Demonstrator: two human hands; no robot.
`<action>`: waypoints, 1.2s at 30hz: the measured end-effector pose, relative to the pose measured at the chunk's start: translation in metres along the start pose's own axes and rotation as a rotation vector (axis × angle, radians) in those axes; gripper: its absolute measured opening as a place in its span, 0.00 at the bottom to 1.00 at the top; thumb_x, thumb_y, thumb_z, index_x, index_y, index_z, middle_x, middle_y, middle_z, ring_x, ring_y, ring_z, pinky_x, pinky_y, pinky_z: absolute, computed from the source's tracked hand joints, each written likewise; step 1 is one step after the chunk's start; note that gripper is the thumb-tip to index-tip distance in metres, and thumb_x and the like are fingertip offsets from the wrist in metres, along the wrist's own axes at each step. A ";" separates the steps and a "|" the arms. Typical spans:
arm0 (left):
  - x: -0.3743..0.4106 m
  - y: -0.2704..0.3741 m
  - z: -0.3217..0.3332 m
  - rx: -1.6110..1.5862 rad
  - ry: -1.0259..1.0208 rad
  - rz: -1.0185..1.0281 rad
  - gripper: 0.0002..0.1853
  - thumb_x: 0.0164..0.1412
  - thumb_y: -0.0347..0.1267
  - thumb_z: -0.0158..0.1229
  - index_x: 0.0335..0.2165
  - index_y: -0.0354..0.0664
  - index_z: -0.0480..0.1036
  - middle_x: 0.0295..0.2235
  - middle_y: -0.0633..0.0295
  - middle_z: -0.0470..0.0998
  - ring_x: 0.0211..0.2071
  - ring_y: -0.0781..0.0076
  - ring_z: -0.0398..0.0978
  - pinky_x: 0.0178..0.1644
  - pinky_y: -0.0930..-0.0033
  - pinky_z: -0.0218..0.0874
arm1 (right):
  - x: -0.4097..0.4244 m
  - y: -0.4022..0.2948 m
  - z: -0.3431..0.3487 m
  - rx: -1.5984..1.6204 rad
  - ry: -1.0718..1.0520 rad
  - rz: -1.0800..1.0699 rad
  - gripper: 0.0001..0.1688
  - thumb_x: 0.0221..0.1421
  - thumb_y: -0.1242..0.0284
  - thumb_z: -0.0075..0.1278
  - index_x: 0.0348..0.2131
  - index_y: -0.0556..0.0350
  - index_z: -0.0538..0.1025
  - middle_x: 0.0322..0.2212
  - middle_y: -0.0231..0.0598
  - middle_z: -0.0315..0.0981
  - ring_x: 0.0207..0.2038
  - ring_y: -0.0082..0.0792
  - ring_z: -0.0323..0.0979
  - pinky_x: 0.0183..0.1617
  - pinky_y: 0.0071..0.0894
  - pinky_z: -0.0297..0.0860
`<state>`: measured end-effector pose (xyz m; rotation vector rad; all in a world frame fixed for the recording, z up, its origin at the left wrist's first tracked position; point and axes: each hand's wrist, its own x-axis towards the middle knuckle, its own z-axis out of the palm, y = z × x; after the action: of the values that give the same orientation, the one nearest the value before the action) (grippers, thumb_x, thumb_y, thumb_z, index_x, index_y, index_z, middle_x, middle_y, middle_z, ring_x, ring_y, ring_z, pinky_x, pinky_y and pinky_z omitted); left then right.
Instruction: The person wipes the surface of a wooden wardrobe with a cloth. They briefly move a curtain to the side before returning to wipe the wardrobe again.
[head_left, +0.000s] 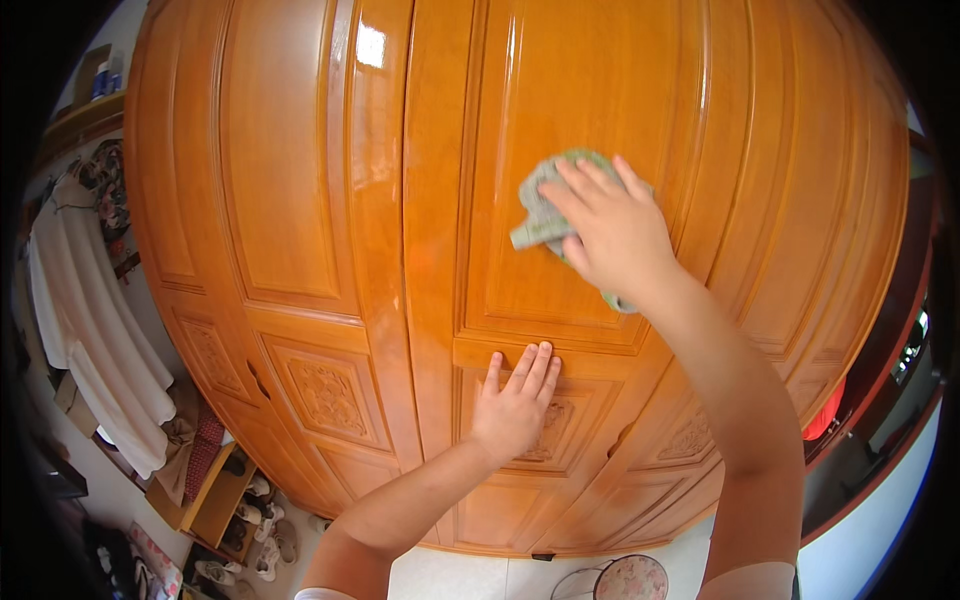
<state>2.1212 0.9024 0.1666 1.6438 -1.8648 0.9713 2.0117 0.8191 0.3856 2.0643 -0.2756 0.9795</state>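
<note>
A large, glossy orange-brown wooden wardrobe (435, 225) with panelled doors fills most of the view. My right hand (619, 232) presses a grey-green cloth (544, 199) against the tall upper panel (570, 97) of a middle door. The cloth is bunched under the palm and fingers, with folds sticking out to the left and below. Lower down, my left hand (517, 409) rests flat on the same door, its fingers spread over the rail above a carved panel (559, 427). That hand holds nothing and covers part of the carving.
Pale cloth (97, 315) hangs at the left. Below it, a wooden shoe rack (210, 495) stands beside several shoes (270, 540) on the floor. A round stool with a floral seat (634, 577) is near the wardrobe's base. Dark furniture (892, 360) lines the right side.
</note>
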 end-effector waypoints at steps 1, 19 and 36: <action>0.000 0.002 0.000 -0.002 -0.005 0.002 0.31 0.51 0.31 0.52 0.56 0.39 0.60 0.60 0.52 0.56 0.60 0.61 0.56 0.60 0.40 0.44 | 0.015 0.001 -0.004 0.020 0.013 0.023 0.28 0.47 0.72 0.51 0.50 0.45 0.67 0.54 0.39 0.62 0.58 0.40 0.59 0.62 0.47 0.53; -0.002 0.001 0.005 0.003 0.031 0.035 0.30 0.53 0.31 0.50 0.56 0.38 0.60 0.60 0.52 0.56 0.60 0.61 0.56 0.59 0.40 0.46 | 0.080 -0.005 0.008 0.015 0.206 0.129 0.30 0.47 0.66 0.53 0.52 0.45 0.67 0.55 0.39 0.61 0.58 0.39 0.57 0.61 0.49 0.53; -0.104 -0.008 -0.011 -0.116 -0.086 0.195 0.29 0.49 0.35 0.57 0.53 0.52 0.66 0.60 0.59 0.56 0.59 0.67 0.57 0.61 0.48 0.46 | -0.021 0.002 0.012 0.464 0.079 0.093 0.26 0.43 0.74 0.52 0.46 0.44 0.70 0.54 0.38 0.58 0.48 0.45 0.68 0.49 0.37 0.69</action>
<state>2.1455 0.9775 0.0981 1.4784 -2.1291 0.8616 2.0027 0.8057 0.3672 2.4362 -0.1088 1.2716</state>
